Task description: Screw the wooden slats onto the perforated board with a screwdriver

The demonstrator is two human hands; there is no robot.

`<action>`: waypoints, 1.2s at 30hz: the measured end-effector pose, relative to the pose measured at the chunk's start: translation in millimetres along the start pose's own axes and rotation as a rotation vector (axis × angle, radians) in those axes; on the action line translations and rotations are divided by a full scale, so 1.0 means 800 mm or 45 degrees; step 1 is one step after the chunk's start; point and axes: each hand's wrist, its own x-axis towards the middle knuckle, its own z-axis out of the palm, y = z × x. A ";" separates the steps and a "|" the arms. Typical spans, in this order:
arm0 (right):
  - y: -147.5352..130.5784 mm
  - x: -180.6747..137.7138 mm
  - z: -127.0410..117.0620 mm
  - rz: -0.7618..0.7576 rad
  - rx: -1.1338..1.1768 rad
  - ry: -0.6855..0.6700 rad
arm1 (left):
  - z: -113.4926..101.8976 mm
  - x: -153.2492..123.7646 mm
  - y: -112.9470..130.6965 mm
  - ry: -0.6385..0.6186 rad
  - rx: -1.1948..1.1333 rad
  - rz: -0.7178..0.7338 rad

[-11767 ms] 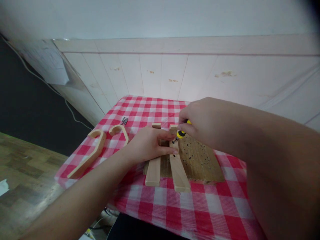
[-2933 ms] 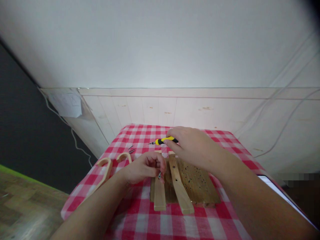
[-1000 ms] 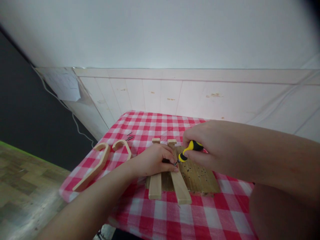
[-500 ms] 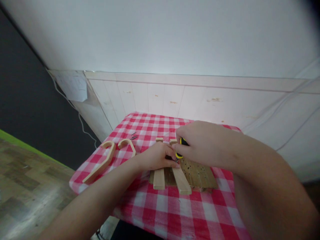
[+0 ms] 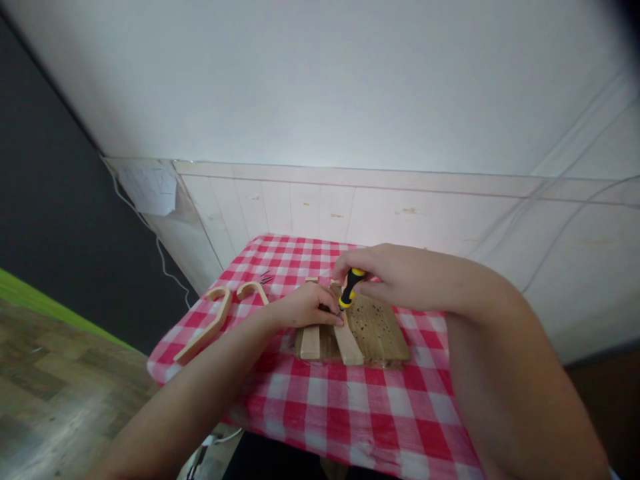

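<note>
In my right hand point(image 5: 367, 270) is a screwdriver point(image 5: 351, 288) with a black and yellow handle, tilted with its lower end down at a pale wooden piece point(image 5: 350, 348). My left hand point(image 5: 310, 305) lies across that piece and a second wooden piece point(image 5: 311, 343) to its left. The left thumb and fingers close together right beside the screwdriver's lower end; what is between them is too small to make out. Both wooden pieces rest on a brown board point(image 5: 383, 330) pitted with dark holes.
Two hook-shaped wooden pieces, a near one point(image 5: 213, 330) and a farther one point(image 5: 253, 289), lie to the left on the red checked tablecloth point(image 5: 300, 400). Several thin dark screws or nails point(image 5: 267, 279) lie behind them. A white panelled wall point(image 5: 280, 207) stands beyond the table.
My right hand has loosened and shifted, so more of the screwdriver's handle shows and it leans to the right. My left hand stays on the wooden pieces. The whole view has shifted slightly.
</note>
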 end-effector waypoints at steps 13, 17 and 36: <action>0.003 0.018 0.004 -0.026 0.005 0.070 | 0.002 -0.004 0.012 -0.010 -0.055 0.035; 0.003 0.013 0.001 -0.106 0.008 -0.011 | -0.002 -0.005 0.009 -0.045 -0.106 0.046; 0.004 0.016 0.005 -0.148 -0.038 0.089 | 0.006 -0.005 0.008 0.026 -0.079 0.030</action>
